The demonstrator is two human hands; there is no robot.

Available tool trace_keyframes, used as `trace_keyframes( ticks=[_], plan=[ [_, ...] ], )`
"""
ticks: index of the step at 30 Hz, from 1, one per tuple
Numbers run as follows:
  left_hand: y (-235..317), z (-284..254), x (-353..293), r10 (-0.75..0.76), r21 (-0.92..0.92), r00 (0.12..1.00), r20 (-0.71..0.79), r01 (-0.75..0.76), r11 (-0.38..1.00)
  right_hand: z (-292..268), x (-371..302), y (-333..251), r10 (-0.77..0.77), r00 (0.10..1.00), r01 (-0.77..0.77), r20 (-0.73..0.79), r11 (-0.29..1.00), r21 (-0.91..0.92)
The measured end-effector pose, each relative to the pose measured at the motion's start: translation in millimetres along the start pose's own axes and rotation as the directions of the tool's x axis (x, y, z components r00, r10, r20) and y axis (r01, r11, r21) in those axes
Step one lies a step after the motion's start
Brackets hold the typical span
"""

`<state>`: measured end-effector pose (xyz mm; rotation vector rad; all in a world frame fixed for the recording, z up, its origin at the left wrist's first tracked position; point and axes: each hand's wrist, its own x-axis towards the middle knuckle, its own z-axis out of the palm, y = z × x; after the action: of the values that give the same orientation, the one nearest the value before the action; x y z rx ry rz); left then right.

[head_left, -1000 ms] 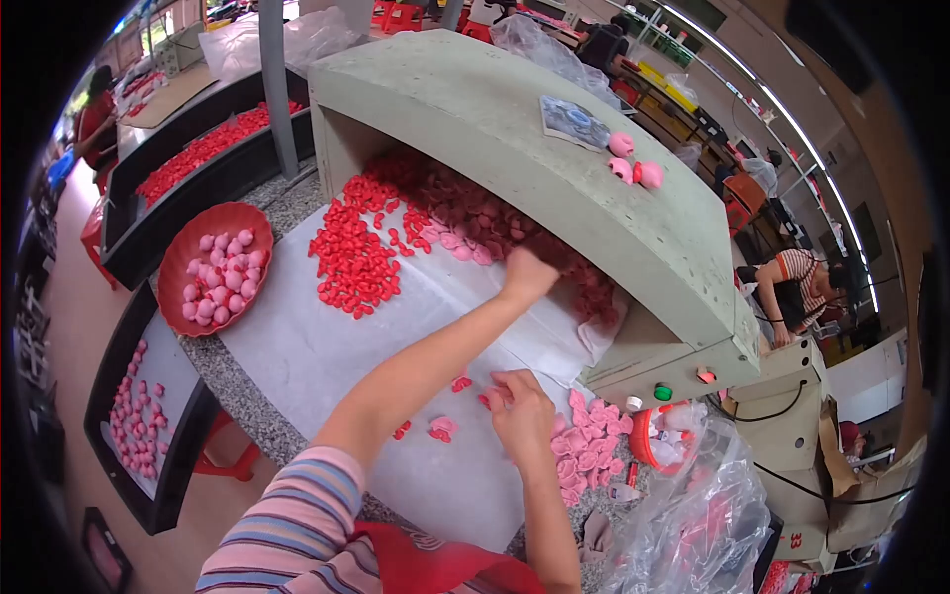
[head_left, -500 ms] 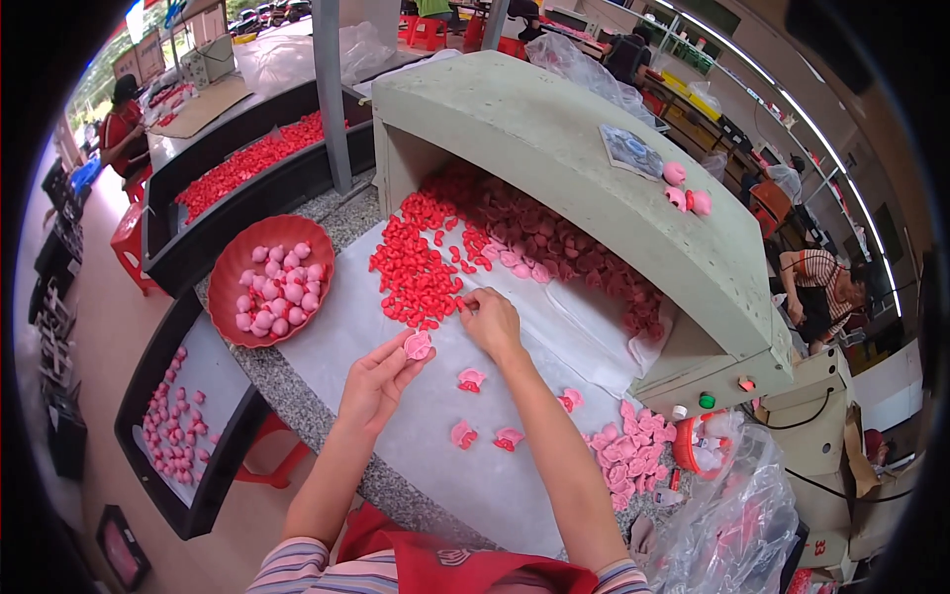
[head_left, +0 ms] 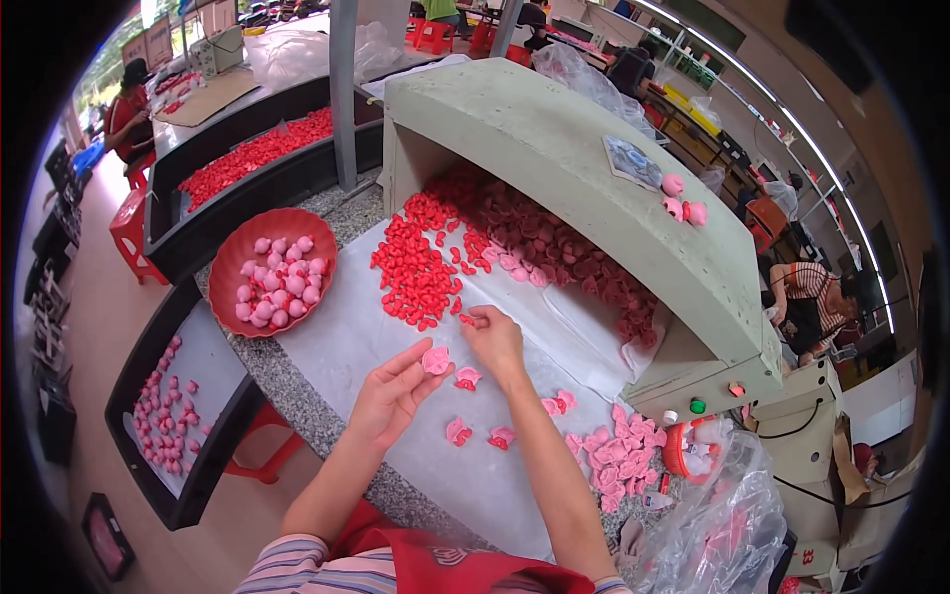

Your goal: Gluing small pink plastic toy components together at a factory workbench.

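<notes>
A pink, petal-edged piece (head_left: pixel 435 360) is pinched at the fingertips of my left hand (head_left: pixel 391 396). Just beyond it, my right hand (head_left: pixel 498 345) grips a small red piece (head_left: pixel 467 319) between thumb and finger, at the near edge of a heap of shiny red pieces (head_left: pixel 411 262). On the white sheet (head_left: pixel 426 485) around my right forearm lie several pink pieces with red bits attached, one of them a pink-and-red piece (head_left: pixel 467 377) right below the hands. A pile of plain pink pieces (head_left: pixel 623 455) spreads to the right of that forearm.
A grey arched metal housing (head_left: pixel 554 129) covers more pink and red pieces. Left stand a red bowl (head_left: pixel 223 267) of pink balls, a black tray (head_left: pixel 163 233) of red pieces and a lower black tray (head_left: pixel 188 510). A clear plastic bag (head_left: pixel 722 525) lies right. Other people sit farther off.
My left hand has shifted right with the pink piece, which is now tilted differently. My right hand has drawn slightly back from the heap, and the red piece shows at its fingertips.
</notes>
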<state>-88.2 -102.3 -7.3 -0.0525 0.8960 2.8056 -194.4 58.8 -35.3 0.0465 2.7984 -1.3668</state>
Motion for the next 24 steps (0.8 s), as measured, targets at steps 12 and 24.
trace_keyframes(
  ticks=[12,24],
  plan=[
    [-29,59,-3,-0.095,0.31,0.972,0.215,0.024,0.95,-97,-148,-26,-0.082,0.997,0.052,-0.003,0.615,0.787],
    [-46,63,-16,0.103,0.508,0.951,0.29,-0.244,0.826,-107,-180,-40,-0.085,0.995,0.097,-0.048,0.805,0.585]
  ],
)
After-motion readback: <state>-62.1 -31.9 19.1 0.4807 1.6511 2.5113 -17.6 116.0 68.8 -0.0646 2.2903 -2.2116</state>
